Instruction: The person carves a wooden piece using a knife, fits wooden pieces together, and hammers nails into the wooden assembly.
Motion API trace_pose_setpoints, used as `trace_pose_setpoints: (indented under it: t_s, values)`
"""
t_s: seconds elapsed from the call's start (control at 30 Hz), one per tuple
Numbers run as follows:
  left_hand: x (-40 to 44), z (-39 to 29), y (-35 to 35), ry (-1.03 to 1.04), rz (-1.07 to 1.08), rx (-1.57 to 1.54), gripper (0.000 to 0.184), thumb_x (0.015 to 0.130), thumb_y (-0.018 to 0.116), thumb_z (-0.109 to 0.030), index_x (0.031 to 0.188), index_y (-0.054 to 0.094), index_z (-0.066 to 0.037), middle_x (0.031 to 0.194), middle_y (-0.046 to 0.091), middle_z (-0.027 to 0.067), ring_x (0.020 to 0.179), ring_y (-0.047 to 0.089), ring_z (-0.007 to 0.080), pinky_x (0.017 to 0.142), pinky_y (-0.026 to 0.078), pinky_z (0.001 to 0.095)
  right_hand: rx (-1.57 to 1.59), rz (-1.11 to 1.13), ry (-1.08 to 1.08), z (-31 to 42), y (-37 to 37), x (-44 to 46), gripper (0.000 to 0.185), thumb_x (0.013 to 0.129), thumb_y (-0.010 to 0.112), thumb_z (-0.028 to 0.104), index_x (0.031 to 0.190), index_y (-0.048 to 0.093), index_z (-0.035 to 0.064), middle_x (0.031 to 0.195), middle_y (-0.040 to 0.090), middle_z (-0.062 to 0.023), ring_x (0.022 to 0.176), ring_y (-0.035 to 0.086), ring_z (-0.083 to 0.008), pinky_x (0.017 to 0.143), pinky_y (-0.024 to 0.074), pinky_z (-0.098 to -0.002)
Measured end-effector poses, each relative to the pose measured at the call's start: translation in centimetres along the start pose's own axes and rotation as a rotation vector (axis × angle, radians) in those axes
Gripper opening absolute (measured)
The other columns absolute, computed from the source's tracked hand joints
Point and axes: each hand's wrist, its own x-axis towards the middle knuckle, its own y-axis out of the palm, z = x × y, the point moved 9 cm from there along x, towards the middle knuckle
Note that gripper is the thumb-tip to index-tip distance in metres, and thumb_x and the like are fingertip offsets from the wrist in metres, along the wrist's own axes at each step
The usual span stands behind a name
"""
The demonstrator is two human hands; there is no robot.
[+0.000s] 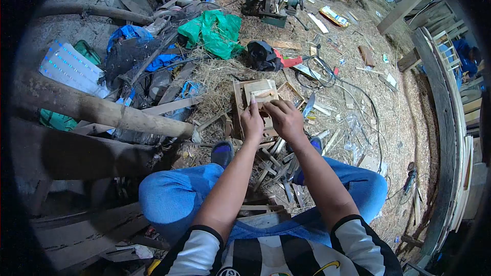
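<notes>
My left hand is closed, thumb pointing up, on a small wooden piece mostly hidden by the fingers. Close against it, my right hand has its fingers bent and pinched on the same piece. Just beyond the hands, a pale square wooden block lies on a low wooden stand. To the right of the block is a shallow wooden tray with small bits in it. A knife with a broad blade lies beside my right hand.
A black bag and a red-handled tool lie ahead, near a coiled cable. Green plastic is heaped at left. A machine stands farther off. A pole crosses on the left; wood offcuts lie between my feet.
</notes>
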Motion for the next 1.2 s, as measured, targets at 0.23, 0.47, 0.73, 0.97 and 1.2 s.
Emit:
trace_pose_setpoints:
  t_s: [0.23,0.47,0.73,0.97,1.2]
  values:
    - [-0.4,-1.0,0.0,-0.030,0.019,0.098,0.056,0.105,0.047,-0.044,0.078,0.069,0.000,0.069,0.067,0.0039,0.064,0.062,0.0128,0.060,0.047,0.0300,0.064,0.003,0.103,-1.7,-0.2,-0.1,0.033,0.079,0.073,0.009,0.112,0.070,0.0130,0.106,0.071,-0.0082,0.093,0.068,-0.0281,0.076,0.0561,-0.0368]
    - [0.4,1.6,-0.2,-0.119,0.006,-0.088,0.034,0.102,0.057,-0.034,0.092,0.068,-0.004,0.065,0.056,-0.0024,0.050,0.047,0.0055,0.044,0.036,0.0223,0.274,-0.310,0.894,-15.6,-0.5,-8.2,0.031,0.092,0.066,0.023,0.117,0.068,0.0055,0.097,0.070,-0.0196,0.091,0.068,-0.0337,0.080,0.0533,-0.0412]
    - [0.6,1.6,0.6,-0.164,0.059,-0.332,0.025,0.101,0.059,-0.027,0.089,0.062,-0.005,0.067,0.060,0.0017,0.053,0.054,0.0102,0.050,0.045,0.0238,0.247,0.048,1.115,-21.0,10.7,-22.7,0.032,0.090,0.056,0.026,0.107,0.066,0.0005,0.096,0.068,-0.0241,0.093,0.066,-0.0386,0.085,0.0499,-0.0434]
    - [0.6,1.5,0.8,-0.216,0.073,-0.358,0.023,0.097,0.066,-0.027,0.098,0.066,-0.004,0.076,0.064,0.0027,0.062,0.062,0.0126,0.054,0.053,0.0258,0.382,0.182,0.914,-14.9,11.5,-18.1,0.042,0.094,0.055,0.033,0.126,0.055,0.0058,0.121,0.061,-0.0229,0.115,0.057,-0.0405,0.098,0.0444,-0.0449]
    - [0.1,1.7,-0.1,-0.208,0.028,-0.312,0.020,0.093,0.071,-0.025,0.095,0.065,-0.006,0.069,0.060,0.0009,0.054,0.055,0.0088,0.048,0.049,0.0238,0.122,0.341,1.138,-19.2,11.4,-25.9,0.048,0.095,0.051,0.029,0.137,0.048,0.0063,0.122,0.058,-0.0263,0.116,0.057,-0.0403,0.097,0.0458,-0.0490]
